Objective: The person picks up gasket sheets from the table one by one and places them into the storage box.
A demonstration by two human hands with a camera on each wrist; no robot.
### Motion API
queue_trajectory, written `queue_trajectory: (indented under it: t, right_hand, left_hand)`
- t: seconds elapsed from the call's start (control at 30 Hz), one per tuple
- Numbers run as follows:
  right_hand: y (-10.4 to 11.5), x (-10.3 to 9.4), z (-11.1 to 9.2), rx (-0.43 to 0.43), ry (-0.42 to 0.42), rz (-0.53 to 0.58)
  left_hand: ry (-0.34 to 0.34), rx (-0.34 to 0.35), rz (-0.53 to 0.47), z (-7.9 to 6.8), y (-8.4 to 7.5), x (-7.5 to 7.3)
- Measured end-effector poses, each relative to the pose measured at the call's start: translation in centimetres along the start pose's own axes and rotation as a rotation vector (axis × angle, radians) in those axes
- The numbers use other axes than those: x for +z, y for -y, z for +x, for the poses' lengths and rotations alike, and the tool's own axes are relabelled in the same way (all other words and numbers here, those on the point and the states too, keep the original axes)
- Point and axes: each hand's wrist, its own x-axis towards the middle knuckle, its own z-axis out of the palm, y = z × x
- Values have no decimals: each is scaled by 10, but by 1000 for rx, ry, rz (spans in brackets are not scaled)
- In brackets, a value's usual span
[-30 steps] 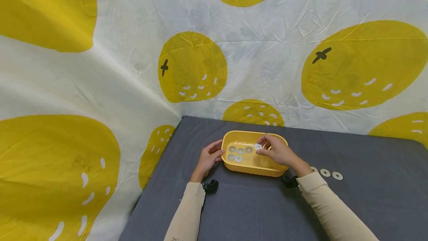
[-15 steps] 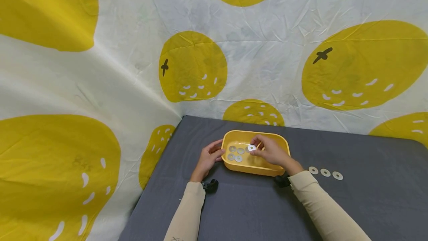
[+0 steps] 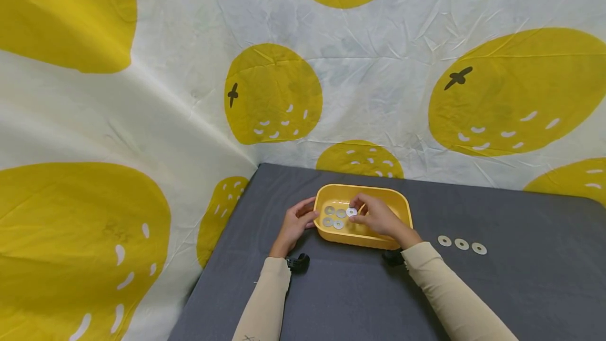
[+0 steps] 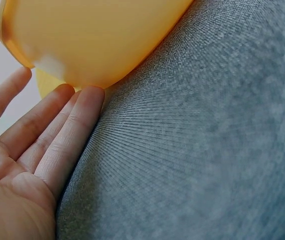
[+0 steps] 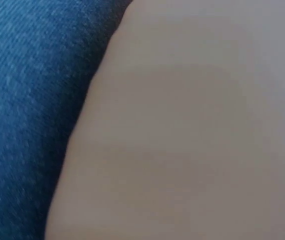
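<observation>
A yellow plastic tray [image 3: 326, 235] stands on the dark cloth. My left hand [image 3: 292, 227] holds its left end in the head view, thumb over the rim and fingers along the outer wall. In the left wrist view, the fingertips [image 4: 90, 97] meet the wall low down, near the cloth. Inside the tray my right hand [image 3: 379, 216] pinches a flat metal washer [image 3: 351, 212] between thumb and fingers. Several washers lie at the tray's left side in two rows, among them a washer [image 3: 328, 222] at the front. The held washer covers one in the back row.
Right of the tray, three washers lie in a slanting row on the cloth, the middle washer [image 3: 461, 244] among them. A white curtain [image 3: 369, 88] with yellow fruit prints rises behind and to the left. A blurred pale surface fills most of the right wrist view.
My right hand has moved left and slightly down inside the tray with the washer, bringing it over the back row. The left hand has stayed on the tray's end.
</observation>
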Motion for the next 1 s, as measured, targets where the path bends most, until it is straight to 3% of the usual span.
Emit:
queue_trajectory:
  t: [0.47, 1.0]
  right_hand:
    - [-3, 10, 8, 50, 22, -18]
    - [-10, 16, 13, 61, 44, -121]
  left_hand:
    - [-3, 3, 13, 0, 1, -1]
    - [3, 4, -5, -1, 0, 0]
